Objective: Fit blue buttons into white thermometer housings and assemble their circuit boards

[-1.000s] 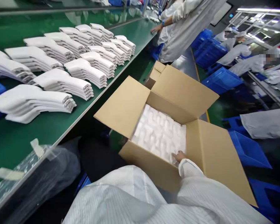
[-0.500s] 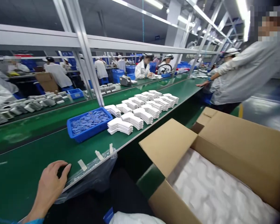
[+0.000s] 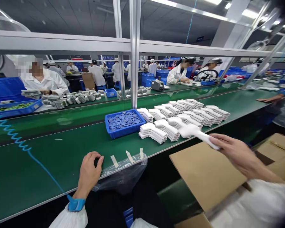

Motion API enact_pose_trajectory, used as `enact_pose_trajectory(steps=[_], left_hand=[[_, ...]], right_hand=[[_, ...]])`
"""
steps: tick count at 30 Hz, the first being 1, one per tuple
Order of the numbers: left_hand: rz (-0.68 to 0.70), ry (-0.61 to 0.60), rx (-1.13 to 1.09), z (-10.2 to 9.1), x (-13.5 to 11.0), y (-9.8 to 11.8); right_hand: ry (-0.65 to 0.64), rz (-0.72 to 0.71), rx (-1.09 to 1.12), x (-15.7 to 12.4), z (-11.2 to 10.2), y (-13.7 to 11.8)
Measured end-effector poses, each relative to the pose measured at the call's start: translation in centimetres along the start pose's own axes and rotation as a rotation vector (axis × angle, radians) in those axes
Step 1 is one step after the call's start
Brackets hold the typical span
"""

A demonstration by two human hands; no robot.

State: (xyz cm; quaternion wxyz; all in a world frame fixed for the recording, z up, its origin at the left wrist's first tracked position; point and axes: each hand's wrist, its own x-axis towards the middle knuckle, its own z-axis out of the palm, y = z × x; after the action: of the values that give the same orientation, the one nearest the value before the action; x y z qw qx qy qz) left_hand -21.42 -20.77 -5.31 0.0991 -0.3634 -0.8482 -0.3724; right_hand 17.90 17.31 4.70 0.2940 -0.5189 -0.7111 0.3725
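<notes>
My right hand [image 3: 237, 155] is closed around the narrow end of a white plastic shell [image 3: 197, 133], slightly blurred. Its broad end points left, in front of the stacked white angled shells [image 3: 152, 131] on the green bench. Near the bench's front edge rests my left hand [image 3: 90, 169], fingers loosely curled and thumb apart, holding nothing. A blue wrist strap [image 3: 76, 205] with a coiled cord circles that wrist. Just right of this hand, strips of tape [image 3: 114, 161] fix a clear plastic bag [image 3: 123, 177] to the edge.
A blue tray [image 3: 123, 131] of small blue pieces stands left of the stacks. At lower right is an open cardboard box [image 3: 204, 171], partly hidden by my right arm. A metal post [image 3: 134, 63] rises behind the tray. Co-workers [image 3: 46, 79] sit across the line.
The view has turned left, so the bench things sit further right. My right hand has come into view with a white shell, over the box. My left hand stays on the bench.
</notes>
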Motion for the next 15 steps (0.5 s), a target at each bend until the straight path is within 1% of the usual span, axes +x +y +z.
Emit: enact_pose_trajectory(steps=[1,2,4,6,7,8,10,13,15], left_hand=[[0.005,0.006,-0.001,0.0,-0.1,0.0],[0.011,0.011,-0.002,0.0,-0.1,0.0],[0.020,0.017,-0.005,0.0,-0.2,-0.1],[0.025,0.023,-0.008,0.0,-0.3,-0.1],[0.027,0.026,-0.008,0.0,-0.3,-0.2],[0.030,0.030,-0.009,0.1,-0.4,-0.2],[0.035,0.040,-0.009,0.2,-0.4,-0.3],[0.048,0.061,-0.005,0.3,-0.4,-0.5],[0.057,0.072,-0.002,0.4,-0.4,-0.6]], right_hand=[[-0.036,-0.025,0.062,0.7,2.8,-2.1],[-0.062,-0.044,0.076,1.5,5.6,-4.0],[-0.081,-0.078,0.052,2.6,10.9,-7.2],[-0.072,-0.107,-0.035,3.1,14.7,-9.1],[-0.059,-0.125,-0.097,3.2,15.9,-9.6],[-0.045,-0.148,-0.168,3.2,16.8,-9.8],[-0.023,-0.216,-0.323,2.9,17.7,-9.8],[-0.034,-0.338,-0.522,2.2,18.3,-9.4],[-0.045,-0.401,-0.615,1.9,18.6,-9.2]])
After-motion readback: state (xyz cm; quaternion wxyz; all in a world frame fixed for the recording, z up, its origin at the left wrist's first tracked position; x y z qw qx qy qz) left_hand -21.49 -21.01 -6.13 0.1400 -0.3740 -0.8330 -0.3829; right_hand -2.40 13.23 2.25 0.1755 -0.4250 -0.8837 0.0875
